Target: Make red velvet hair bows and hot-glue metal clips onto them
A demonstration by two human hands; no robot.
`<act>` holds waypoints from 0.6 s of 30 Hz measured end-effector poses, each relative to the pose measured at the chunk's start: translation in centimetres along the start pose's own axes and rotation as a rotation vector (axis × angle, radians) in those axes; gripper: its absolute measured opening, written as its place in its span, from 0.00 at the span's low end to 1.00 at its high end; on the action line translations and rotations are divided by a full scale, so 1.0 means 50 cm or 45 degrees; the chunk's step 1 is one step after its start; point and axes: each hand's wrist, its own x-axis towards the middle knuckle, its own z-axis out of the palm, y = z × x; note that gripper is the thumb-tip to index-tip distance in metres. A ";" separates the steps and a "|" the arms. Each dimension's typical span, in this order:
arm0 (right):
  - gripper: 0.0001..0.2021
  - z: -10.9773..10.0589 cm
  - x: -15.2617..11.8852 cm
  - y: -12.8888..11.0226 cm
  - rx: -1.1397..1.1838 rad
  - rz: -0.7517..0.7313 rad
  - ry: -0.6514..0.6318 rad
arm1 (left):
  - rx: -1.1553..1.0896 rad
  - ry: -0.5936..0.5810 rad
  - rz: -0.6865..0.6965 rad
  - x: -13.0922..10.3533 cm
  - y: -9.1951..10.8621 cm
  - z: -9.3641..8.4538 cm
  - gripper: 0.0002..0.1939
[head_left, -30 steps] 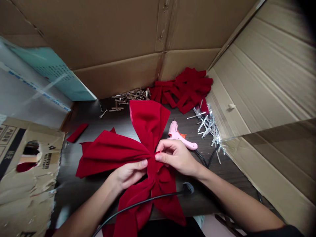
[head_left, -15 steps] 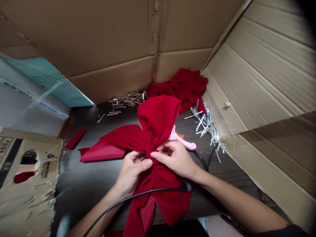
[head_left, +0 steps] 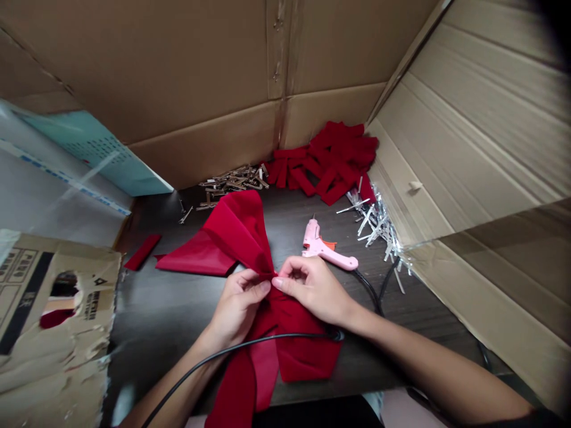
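Observation:
A large red velvet bow (head_left: pixel 241 229) is between my hands, its middle gathered tight and its loops and tails fanning out to the far left and toward my lap. My left hand (head_left: pixel 238 300) pinches the gathered middle from the left, thumb on top. From the other side my right hand (head_left: pixel 312 288) pinches the same spot with thumb and forefinger; whatever small piece lies between those fingertips is hidden. Just beyond my right hand, a pink glue gun (head_left: pixel 328 248) with an orange trigger rests on the dark table (head_left: pixel 173 315).
Red fabric strips (head_left: pixel 332 160) are heaped at the back, beside metal hair clips (head_left: pixel 238 179). Silver twist ties (head_left: pixel 379 223) lie along the right cardboard wall (head_left: pixel 446 148). One red strip (head_left: pixel 143 252) sits at left near torn cardboard (head_left: pixel 57 368). A black cable (head_left: pixel 214 356) crosses over the bow.
The bow has turned and tilted between my hands: its upper loop has swung left and down, uncovering the glue gun. Both hands keep their pinch at the middle.

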 end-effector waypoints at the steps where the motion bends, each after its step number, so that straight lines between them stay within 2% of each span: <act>1: 0.09 0.000 0.001 0.001 0.041 0.025 -0.007 | -0.014 0.025 -0.019 0.000 0.001 -0.001 0.09; 3: 0.10 -0.003 0.004 0.002 0.152 0.095 -0.059 | -0.060 0.094 -0.055 -0.001 0.005 0.001 0.10; 5: 0.12 -0.008 0.006 0.001 0.233 0.134 -0.126 | -0.087 0.098 -0.094 -0.003 0.011 0.005 0.11; 10: 0.15 -0.018 0.002 -0.003 0.211 -0.018 -0.259 | -0.009 -0.075 -0.108 -0.012 0.021 0.008 0.10; 12: 0.14 -0.020 -0.001 -0.006 0.120 -0.100 -0.291 | 0.058 -0.106 -0.239 -0.016 0.018 -0.002 0.11; 15: 0.14 -0.024 -0.004 -0.013 0.021 -0.233 -0.343 | 0.109 -0.232 -0.517 -0.021 0.007 -0.019 0.15; 16: 0.14 -0.025 -0.004 -0.015 0.035 -0.252 -0.353 | 0.092 -0.271 -0.547 -0.022 0.003 -0.021 0.17; 18: 0.15 -0.029 -0.005 -0.018 0.108 -0.246 -0.348 | 0.034 -0.290 -0.484 -0.025 -0.002 -0.019 0.19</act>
